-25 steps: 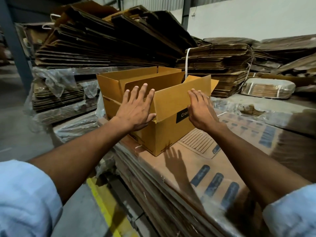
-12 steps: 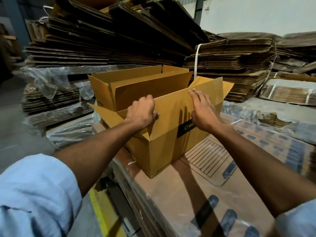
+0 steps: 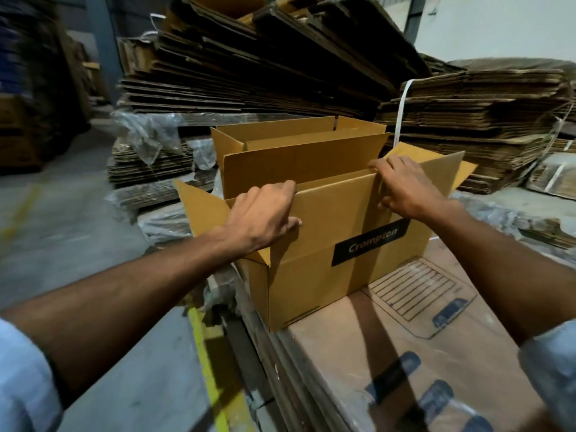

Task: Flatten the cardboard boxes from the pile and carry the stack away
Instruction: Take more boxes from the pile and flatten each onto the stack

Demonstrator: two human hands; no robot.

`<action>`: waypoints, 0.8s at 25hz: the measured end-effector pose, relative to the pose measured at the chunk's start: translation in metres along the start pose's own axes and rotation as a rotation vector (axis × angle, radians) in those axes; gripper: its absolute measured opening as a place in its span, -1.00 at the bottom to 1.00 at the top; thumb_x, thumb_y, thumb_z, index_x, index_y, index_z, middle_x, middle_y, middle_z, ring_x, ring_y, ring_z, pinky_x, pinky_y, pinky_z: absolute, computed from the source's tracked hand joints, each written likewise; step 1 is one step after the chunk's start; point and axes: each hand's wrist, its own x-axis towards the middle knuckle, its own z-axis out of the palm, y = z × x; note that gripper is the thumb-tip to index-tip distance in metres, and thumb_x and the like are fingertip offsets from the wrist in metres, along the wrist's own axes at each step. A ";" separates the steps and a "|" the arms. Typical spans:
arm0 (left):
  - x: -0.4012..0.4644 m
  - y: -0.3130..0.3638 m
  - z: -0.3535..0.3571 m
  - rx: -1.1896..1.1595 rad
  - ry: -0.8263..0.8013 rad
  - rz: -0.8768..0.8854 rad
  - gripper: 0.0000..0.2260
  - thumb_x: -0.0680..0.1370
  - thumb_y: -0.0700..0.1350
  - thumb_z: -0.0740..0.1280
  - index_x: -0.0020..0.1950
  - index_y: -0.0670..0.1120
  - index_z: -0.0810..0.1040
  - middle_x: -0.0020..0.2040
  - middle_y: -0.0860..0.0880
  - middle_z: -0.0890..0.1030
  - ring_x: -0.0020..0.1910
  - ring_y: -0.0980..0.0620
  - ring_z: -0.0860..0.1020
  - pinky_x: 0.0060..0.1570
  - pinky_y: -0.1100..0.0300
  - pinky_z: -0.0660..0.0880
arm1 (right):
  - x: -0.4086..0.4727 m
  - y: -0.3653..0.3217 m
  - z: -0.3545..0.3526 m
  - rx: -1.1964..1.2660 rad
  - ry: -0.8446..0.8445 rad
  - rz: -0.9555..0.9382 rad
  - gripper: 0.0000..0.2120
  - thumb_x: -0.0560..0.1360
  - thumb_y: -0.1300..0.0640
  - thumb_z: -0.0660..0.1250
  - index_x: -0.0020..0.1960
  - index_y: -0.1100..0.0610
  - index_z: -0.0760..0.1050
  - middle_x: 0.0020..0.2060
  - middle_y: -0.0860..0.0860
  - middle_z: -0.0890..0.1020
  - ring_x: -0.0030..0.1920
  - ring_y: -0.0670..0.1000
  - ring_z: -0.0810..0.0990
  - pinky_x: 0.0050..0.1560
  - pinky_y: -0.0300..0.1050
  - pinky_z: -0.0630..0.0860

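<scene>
crompton carton (image 3: 327, 260), erect atop wrapped flat-cardboard stack (image 3: 420, 353); left hand (image 3: 265, 213) and right hand (image 3: 405, 188) grip near flap's edge; risk: uneven pull tears flap or slides carton off the stack's edge.

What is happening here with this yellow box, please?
A person is working on an open yellow cardboard box that stands on a plastic-wrapped stack of flat cartons. The left hand grips the top edge of the near flap, and the right hand grips the same edge near the right corner. The box is not yet flattened: its flaps stand open and its walls are upright. Piles of flattened cardboard lie behind it.
</scene>
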 end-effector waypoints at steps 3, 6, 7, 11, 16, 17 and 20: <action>-0.035 -0.005 -0.025 0.016 -0.009 -0.029 -0.63 0.54 0.14 0.41 -0.04 -0.03 0.27 -0.05 -0.03 0.54 -0.21 0.01 0.42 -0.30 0.12 0.32 | -0.017 -0.024 -0.017 -0.008 0.038 -0.066 -0.36 0.37 0.05 0.58 0.32 0.07 0.32 0.20 0.12 0.43 0.18 0.12 0.38 0.21 0.09 0.42; -0.069 -0.018 -0.054 0.049 -0.002 -0.073 -0.65 0.54 0.14 0.41 -0.07 -0.03 0.30 -0.11 -0.03 0.53 -0.25 0.00 0.44 -0.33 0.11 0.34 | -0.039 -0.055 -0.038 -0.010 0.067 -0.097 -0.44 0.38 0.04 0.57 0.25 0.11 0.37 0.15 0.13 0.45 0.11 0.11 0.39 0.14 0.06 0.42; -0.079 -0.021 -0.064 0.059 -0.002 -0.088 -0.67 0.55 0.14 0.40 -0.07 -0.04 0.32 -0.11 -0.05 0.55 -0.25 -0.01 0.44 -0.33 0.10 0.37 | -0.046 -0.066 -0.046 -0.011 0.074 -0.106 -0.45 0.38 0.03 0.57 0.24 0.12 0.37 0.14 0.13 0.45 0.09 0.11 0.39 0.11 0.06 0.42; -0.150 -0.031 -0.107 0.167 0.066 -0.157 -0.68 0.59 0.15 0.33 0.09 -0.09 0.42 0.02 -0.11 0.60 -0.16 -0.07 0.46 -0.19 0.01 0.48 | -0.088 -0.128 -0.088 0.016 0.108 -0.151 -0.46 0.38 0.01 0.57 0.22 0.11 0.36 0.08 0.12 0.45 0.04 0.10 0.38 0.07 0.06 0.41; -0.263 -0.038 -0.146 0.503 0.167 -0.133 -0.33 0.56 -0.04 0.31 0.58 -0.14 0.08 0.56 -0.21 0.21 0.57 -0.25 0.09 0.46 -0.40 0.00 | -0.148 -0.224 -0.141 0.092 0.152 -0.207 -0.39 0.40 0.01 0.56 0.31 0.14 0.35 0.11 0.14 0.44 0.05 0.10 0.37 0.07 0.07 0.43; -0.289 -0.034 -0.151 0.531 0.185 -0.085 -0.30 0.56 -0.05 0.28 0.61 -0.13 0.01 0.60 -0.21 0.11 0.59 -0.26 0.00 0.47 -0.41 -0.07 | -0.160 -0.246 -0.152 0.116 0.154 -0.217 -0.39 0.41 0.02 0.55 0.33 0.14 0.35 0.13 0.15 0.44 0.07 0.11 0.38 0.08 0.08 0.44; -0.359 -0.022 -0.160 0.564 0.148 -0.008 -0.34 0.58 -0.02 0.26 0.61 -0.11 0.05 0.63 -0.22 -0.03 0.60 -0.29 -0.08 0.46 -0.40 -0.08 | -0.189 -0.304 -0.190 0.164 0.158 -0.271 -0.37 0.42 0.01 0.55 0.36 0.15 0.34 0.16 0.16 0.44 0.10 0.13 0.39 0.11 0.07 0.42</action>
